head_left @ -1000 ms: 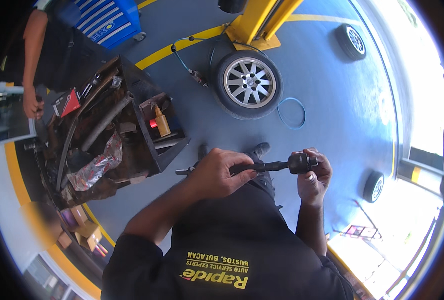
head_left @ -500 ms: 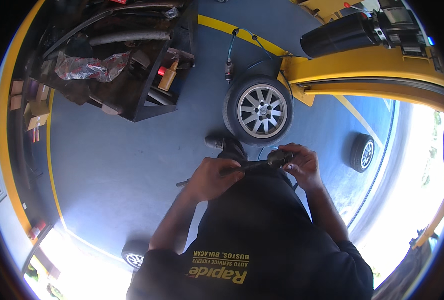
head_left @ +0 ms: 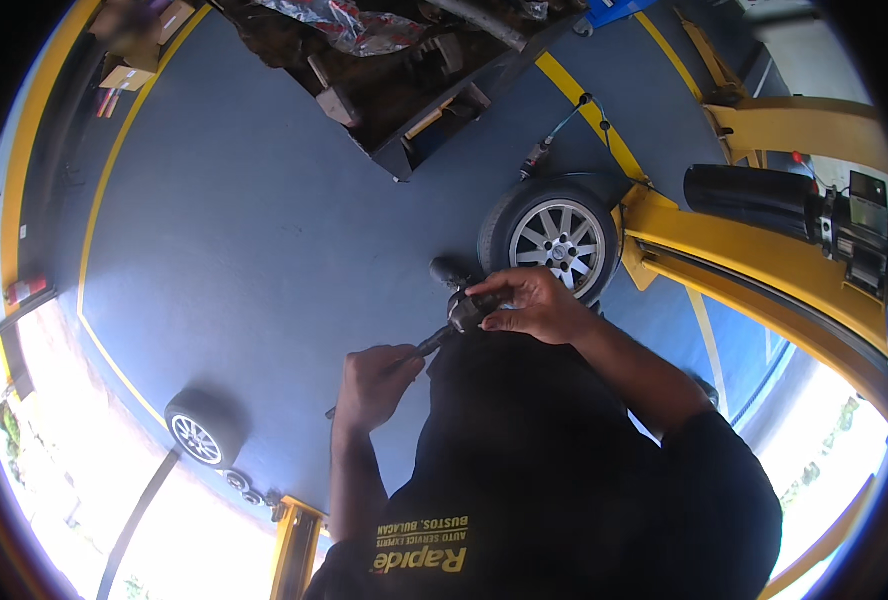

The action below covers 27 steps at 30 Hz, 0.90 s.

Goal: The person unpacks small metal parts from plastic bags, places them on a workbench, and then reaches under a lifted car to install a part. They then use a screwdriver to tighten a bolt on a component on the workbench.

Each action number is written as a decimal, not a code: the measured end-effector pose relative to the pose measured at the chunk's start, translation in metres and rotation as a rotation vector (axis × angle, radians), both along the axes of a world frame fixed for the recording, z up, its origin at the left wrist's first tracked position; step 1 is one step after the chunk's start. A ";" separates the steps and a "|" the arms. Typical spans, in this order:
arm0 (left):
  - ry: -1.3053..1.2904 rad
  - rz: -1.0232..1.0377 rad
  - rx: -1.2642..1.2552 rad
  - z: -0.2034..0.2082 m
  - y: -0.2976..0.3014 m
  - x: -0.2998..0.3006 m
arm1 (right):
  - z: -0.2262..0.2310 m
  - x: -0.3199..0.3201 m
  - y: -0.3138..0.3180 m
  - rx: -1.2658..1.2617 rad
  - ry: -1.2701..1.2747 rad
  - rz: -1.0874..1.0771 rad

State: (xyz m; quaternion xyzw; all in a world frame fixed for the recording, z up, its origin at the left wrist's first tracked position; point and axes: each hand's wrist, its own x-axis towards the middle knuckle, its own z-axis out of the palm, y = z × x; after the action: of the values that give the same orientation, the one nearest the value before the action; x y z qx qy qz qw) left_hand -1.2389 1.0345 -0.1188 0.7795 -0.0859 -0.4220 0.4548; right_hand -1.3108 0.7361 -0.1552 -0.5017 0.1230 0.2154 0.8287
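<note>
In front of my waist I hold a dark metal rod with a thick, rounded end, possibly a car joint part. My left hand is closed around the rod's thin part, and its narrow tip sticks out past the little-finger side. My right hand grips the bulbous end between thumb and fingers. The rod slants upward from left to right. Just beyond my right hand an alloy wheel with its tyre lies flat on the floor, and my shoe is beside it.
A dark metal bin of scrap parts stands ahead. Yellow lift arms with a black cylinder reach in from the right. An air tool on a hose lies behind the wheel. Another wheel stands at the lower left.
My view has turned left, so the bin and wheel sit further right. The rod now slants more steeply, its bulbous end raised. Both hands keep their hold.
</note>
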 end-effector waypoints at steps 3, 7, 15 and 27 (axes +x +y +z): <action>0.034 0.111 0.130 0.031 0.012 -0.013 | 0.017 0.016 0.017 0.088 -0.024 0.097; -0.113 0.085 0.087 0.146 -0.028 -0.087 | 0.123 -0.058 -0.024 0.090 -0.097 0.065; -0.209 -0.080 -0.047 0.263 -0.160 -0.217 | 0.255 -0.230 -0.142 0.107 -0.041 -0.177; -0.309 0.215 0.063 0.332 -0.314 -0.392 | 0.291 -0.300 -0.308 0.100 -0.277 0.150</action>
State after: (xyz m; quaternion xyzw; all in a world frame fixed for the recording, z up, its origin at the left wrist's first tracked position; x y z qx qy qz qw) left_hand -1.6306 0.7204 0.2129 0.8536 -0.0580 -0.2485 0.4542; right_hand -1.6103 0.4286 0.1363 -0.4925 -0.0410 0.2114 0.8432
